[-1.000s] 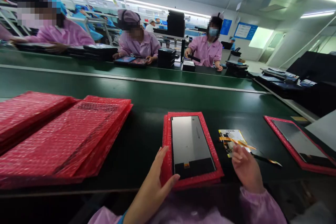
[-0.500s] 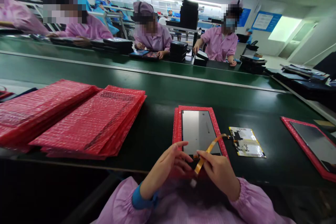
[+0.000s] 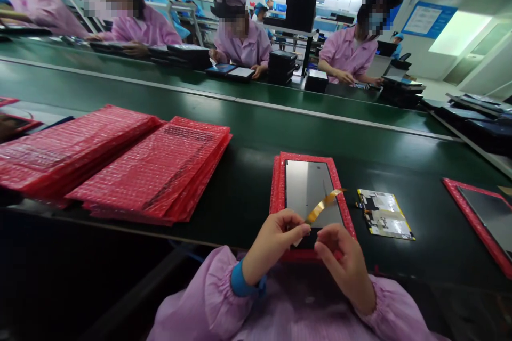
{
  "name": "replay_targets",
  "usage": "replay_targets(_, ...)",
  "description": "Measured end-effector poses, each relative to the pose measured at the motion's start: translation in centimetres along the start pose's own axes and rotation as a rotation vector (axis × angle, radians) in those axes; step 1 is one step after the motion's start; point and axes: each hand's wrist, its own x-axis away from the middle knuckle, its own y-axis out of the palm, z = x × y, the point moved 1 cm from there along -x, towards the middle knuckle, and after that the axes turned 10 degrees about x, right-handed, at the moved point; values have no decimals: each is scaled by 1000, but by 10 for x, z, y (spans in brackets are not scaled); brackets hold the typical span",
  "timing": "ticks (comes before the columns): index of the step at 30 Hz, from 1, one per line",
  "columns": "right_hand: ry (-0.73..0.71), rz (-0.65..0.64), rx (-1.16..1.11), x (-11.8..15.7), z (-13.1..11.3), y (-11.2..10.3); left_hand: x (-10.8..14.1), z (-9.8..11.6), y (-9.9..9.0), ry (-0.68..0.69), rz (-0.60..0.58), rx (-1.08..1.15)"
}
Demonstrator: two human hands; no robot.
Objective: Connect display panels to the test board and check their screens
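Observation:
Between the thumb and fingers of my left hand is pinched a gold-coloured flat flex cable, its free end pointing up and to the right. My right hand is just beside it, thumb and fingers apart, holding nothing I can see. Beneath both hands lies a display panel with a silvery back, on a red bubble-wrap sleeve. To the right of the panel rests a flat battery pack with black and yellow tape edges.
Stacks of red bubble-wrap sleeves lie to the left on the dark green bench. Another panel on a red sleeve sits at the far right. Across the bench, co-workers in pink handle devices beside black stacks.
The flex cable has passed from my right hand to my left. My right hand has let go and its fingers have parted. The view has shifted slightly.

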Motion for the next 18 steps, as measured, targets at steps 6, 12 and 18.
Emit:
replay_targets(6,109,-37,-202,-14,4,9,2,-10,12,247,118,-132)
replay_targets(12,146,-25,-196,-16,9,14,1,-15,12,330,121,-225)
replay_targets(18,195,86,-160,-30,20,-2,7,-8,-7,459,88,-777)
